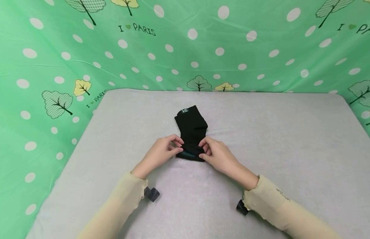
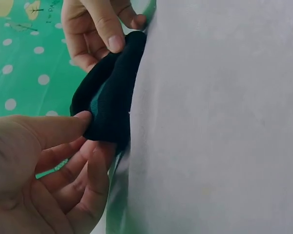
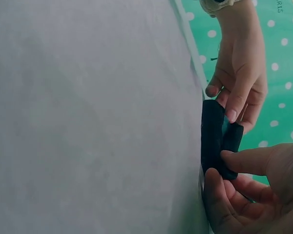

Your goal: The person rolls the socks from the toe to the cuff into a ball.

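A black sock (image 1: 191, 124) lies on the grey cloth, its far end marked with a small pale-lettered label. The near end is folded up into a thick band, with a strip of teal showing inside the fold. My left hand (image 1: 164, 148) pinches the left end of this band, thumb on top and fingertips at the side, as the left wrist view also shows on the dark fabric (image 2: 115, 92). At the opposite end my right hand (image 1: 218, 153) pinches the band (image 3: 212, 134) between thumb and fingers. Both hands sit low, close over the cloth.
The grey cloth (image 1: 277, 142) covers a wide flat surface. Behind it and to the sides hangs a green curtain (image 1: 173, 39) with white dots and trees. Dark camera mounts (image 1: 153, 194) stick out beneath the pale sleeves (image 1: 122, 199).
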A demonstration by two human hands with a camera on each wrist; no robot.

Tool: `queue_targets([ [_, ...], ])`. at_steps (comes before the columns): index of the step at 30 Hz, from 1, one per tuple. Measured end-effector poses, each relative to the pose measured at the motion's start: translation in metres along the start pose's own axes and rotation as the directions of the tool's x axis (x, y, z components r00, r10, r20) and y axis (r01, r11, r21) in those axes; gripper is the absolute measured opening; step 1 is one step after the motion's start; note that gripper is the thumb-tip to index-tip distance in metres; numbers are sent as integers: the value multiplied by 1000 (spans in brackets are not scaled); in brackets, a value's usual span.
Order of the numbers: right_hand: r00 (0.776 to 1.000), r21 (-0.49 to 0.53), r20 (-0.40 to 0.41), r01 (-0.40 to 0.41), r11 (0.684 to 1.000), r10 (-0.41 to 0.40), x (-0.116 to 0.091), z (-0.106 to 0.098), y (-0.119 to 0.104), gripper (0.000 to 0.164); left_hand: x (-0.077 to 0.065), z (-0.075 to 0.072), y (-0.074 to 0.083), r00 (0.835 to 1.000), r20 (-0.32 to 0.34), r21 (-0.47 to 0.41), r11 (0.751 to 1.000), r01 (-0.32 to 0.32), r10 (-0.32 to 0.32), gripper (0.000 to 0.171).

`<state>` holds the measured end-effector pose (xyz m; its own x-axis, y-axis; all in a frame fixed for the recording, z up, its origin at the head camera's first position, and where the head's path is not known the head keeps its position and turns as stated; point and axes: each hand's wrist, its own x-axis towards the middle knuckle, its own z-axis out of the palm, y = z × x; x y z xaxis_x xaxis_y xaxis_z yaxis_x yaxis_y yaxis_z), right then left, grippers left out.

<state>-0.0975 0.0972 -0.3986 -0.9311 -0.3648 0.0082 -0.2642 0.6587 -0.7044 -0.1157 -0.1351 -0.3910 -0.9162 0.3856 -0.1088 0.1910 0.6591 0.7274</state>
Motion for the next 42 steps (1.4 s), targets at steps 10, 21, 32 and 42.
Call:
queue_targets([
  [10, 998, -44, -32, 57, 997, -58, -1, 0, -2, 18, 1, 0, -1, 981, -7, 92, 977, -192, 193, 16],
  [21, 996, -4, -18, 85, 996, -85, -3, -3, 0, 12, -1, 0, -6, 980, 52, 89, 976, -197, 193, 17],
  [32, 995, -1, 7, 100, 995, -100, -4, -4, 3, 22, 0, 0, -10, 981, 60, 104, 976, -192, 186, 31],
  [42, 994, -97, 37, 103, 990, -100, 2, -1, 0, 31, 2, 1, -7, 984, 83, 181, 969, -169, 156, 36],
])
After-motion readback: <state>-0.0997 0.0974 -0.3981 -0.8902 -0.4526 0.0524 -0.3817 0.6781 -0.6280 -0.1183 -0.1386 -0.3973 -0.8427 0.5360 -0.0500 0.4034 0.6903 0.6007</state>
